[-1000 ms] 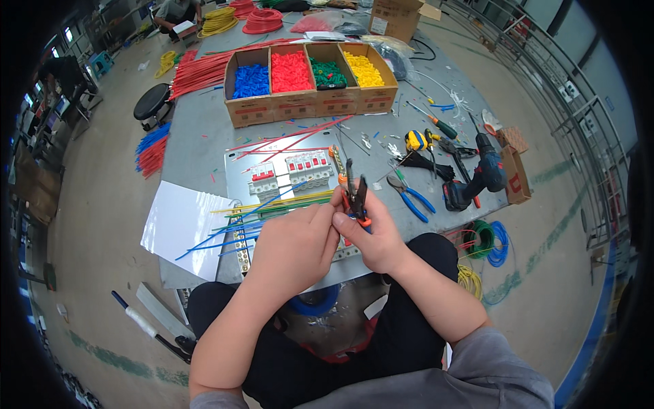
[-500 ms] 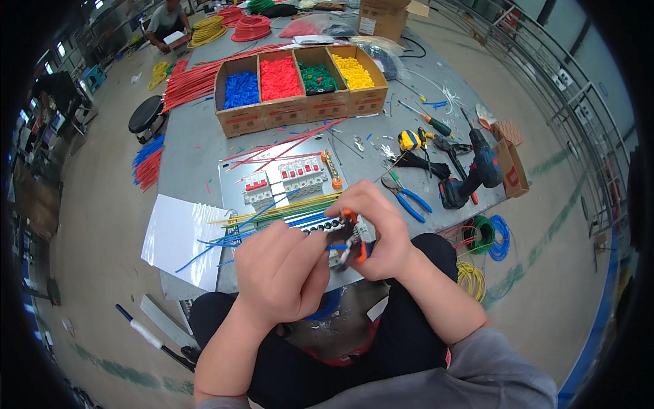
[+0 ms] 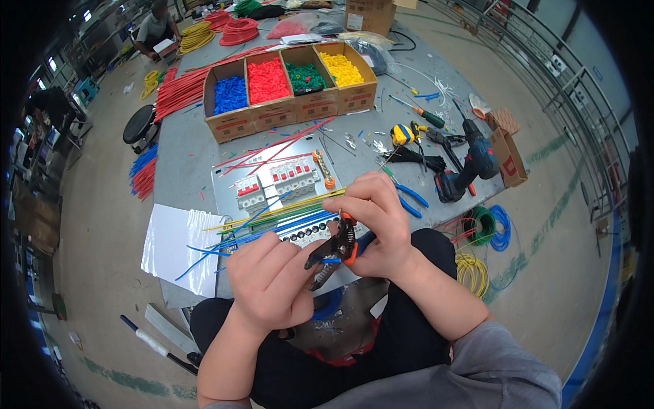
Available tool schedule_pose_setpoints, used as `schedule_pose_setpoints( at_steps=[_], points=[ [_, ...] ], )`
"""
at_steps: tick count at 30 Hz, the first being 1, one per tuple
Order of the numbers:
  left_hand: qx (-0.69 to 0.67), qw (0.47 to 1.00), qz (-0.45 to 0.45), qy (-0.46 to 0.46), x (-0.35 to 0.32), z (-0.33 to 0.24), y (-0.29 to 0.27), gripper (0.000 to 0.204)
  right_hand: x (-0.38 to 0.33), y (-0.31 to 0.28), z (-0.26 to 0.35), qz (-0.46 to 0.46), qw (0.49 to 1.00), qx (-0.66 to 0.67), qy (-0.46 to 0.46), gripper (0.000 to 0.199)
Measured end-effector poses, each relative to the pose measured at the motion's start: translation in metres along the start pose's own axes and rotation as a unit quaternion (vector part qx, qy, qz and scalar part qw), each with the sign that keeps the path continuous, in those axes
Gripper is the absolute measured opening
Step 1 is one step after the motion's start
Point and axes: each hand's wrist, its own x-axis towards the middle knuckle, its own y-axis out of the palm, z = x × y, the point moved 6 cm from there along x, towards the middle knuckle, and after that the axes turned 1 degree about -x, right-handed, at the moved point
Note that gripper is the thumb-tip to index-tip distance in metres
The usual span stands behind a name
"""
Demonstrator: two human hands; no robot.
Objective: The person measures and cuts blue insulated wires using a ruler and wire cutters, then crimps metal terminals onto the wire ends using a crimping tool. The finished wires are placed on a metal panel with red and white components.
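Note:
My right hand [image 3: 383,228] is wrapped round a wire stripper [image 3: 332,249] with black jaws and orange-edged handles. Across those jaws runs a short blue wire end [image 3: 332,261]. My left hand [image 3: 269,281] is closed beside the jaws and pinches the blue wire, its fingertips mostly hidden. Behind both hands, blue, yellow and green wires [image 3: 289,208] lie across a metal panel [image 3: 225,178]. That panel carries circuit breakers with red levers [image 3: 293,176], a smaller breaker group [image 3: 251,193] and a terminal strip with round black holes [image 3: 306,235], partly covered by my hands.
A divided cardboard box [image 3: 272,124] holds blue, red, green and yellow caps. To the right lie blue-handled cutters [image 3: 413,200], a yellow tape measure [image 3: 402,134] and a cordless drill [image 3: 480,157]. White sheets [image 3: 174,249] rest at left. Another person [image 3: 158,33] sits far left.
The stripper has turned so its jaws now point left and down toward my left hand. Both hands have shifted slightly, and the whole view has moved a little.

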Motion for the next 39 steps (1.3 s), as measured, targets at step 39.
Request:
schedule_pose_setpoints(
  at_steps=[39],
  points=[
    [-0.002, 0.993, 0.023, -0.119, 0.002, 0.003, -0.003, 0.023, -0.009, 0.013, -0.011, -0.016, 0.996, -0.007, 0.089, 0.029]
  ],
)
